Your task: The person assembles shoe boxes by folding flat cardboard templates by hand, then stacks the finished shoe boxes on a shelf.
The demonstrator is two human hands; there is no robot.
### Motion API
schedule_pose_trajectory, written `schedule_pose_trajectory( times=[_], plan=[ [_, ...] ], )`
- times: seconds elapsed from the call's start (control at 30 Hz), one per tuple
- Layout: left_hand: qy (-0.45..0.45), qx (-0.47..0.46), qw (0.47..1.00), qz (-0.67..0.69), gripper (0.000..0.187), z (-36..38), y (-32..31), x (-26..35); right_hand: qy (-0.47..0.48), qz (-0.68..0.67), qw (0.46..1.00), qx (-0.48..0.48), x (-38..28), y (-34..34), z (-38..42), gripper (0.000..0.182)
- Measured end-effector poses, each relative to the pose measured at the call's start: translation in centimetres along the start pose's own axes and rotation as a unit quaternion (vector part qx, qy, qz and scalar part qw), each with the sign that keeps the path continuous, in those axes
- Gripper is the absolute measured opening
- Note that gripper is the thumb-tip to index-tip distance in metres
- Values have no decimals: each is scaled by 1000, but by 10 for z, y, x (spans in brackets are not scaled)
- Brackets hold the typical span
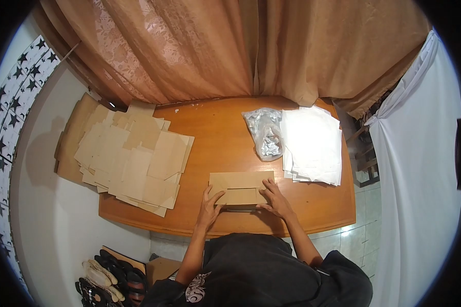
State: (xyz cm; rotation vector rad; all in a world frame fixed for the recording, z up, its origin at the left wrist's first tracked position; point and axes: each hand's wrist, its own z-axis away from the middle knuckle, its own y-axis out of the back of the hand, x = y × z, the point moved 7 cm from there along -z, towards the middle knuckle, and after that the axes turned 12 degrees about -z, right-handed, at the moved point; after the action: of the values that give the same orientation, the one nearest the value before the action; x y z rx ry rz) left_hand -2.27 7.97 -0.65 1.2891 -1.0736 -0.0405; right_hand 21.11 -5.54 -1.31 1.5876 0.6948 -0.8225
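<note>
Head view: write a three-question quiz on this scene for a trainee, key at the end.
1. Multiple choice: what lies right beside the stack of white paper?
A) A pair of shoes
B) A plastic bag
C) A roll of tape

2. True or false: the left hand and the right hand both touch the cardboard piece in front of the person.

3. Fill in: the pile of cardboard is on the person's ____ side of the table.

Key: 1. B; 2. True; 3. left

On table (220,148) | cardboard pile (123,158) left | cardboard piece (241,180) front centre | bag (264,125) behind it | papers (312,146) right
</note>
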Motion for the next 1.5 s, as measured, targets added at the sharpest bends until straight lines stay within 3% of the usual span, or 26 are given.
schedule_pose_trajectory(
  times=[0.57, 0.87, 1.0, 1.03, 1.1, 1.17, 1.2, 1.27, 1.33, 1.47, 1.5],
  plan=[
    [13, -69, 998, 1, 50, 1, 2, 0, 20, -15, 1000, 17, 0, 1, -1, 58],
    [-4, -67, 998, -14, 61, 10, -13, 1, 10, 14, 999, 50, -15, 7, 7, 58],
    [37, -35, 999, 11, 85, 6, -26, -23, -36, 71, 994, 71, 12, -1, 10, 67],
    [42, 0, 999, 15, 93, 6, -25, -27, -51, 28, 994, 93, 11, 3, 11, 72],
    [81, -22, 995, 53, 100, 5, -31, -37, -66, -13, 991, 115, 8, 3, 10, 77],
    [120, -45, 988, 91, 108, 4, -35, -40, -131, -146, 951, 237, 19, 10, 15, 87],
    [147, -35, 987, 59, 111, 5, -35, -42, -131, -146, 951, 238, 21, 13, 14, 87],
    [172, -23, 985, 28, 114, 3, -34, -45, -225, -116, 962, 104, 36, 3, 8, 92],
    [217, -38, 975, -39, 124, 0, -29, -46, -195, -114, 964, 140, 35, 4, 8, 90],
    [198, 5, 975, -103, 124, -5, 8, -6, -169, -146, 954, 200, 4, 24, -2, 75],
    [165, 81, 975, -127, 119, -5, 15, -2, -168, -146, 955, 198, -6, 27, -5, 75]
  ],
)
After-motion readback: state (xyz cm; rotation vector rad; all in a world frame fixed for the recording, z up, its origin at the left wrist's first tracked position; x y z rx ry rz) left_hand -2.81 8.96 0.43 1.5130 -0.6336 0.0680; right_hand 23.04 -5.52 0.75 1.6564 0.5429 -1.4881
